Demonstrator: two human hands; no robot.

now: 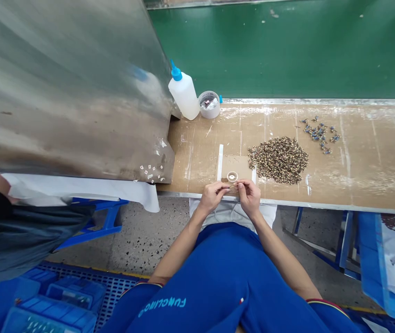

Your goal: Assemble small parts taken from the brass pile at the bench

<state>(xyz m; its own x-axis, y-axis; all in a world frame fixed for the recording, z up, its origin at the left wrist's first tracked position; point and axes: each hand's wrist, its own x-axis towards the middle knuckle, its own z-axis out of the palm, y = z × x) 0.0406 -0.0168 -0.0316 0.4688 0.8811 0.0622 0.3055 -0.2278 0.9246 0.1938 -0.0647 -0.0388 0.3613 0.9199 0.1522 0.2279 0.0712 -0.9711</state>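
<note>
Stick (233, 186), thin, short-looking and tan, its middle bare

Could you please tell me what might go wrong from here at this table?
The thin piece is pinched by the fingertips of the left hand and right hand near the front edge of the table, so a slip might send it onto the lap or floor.
The small dish sits just past the fingertips and could get knocked.
The loose heap of metal parts lies near the right hand; a careless sweep could scatter some.
</note>
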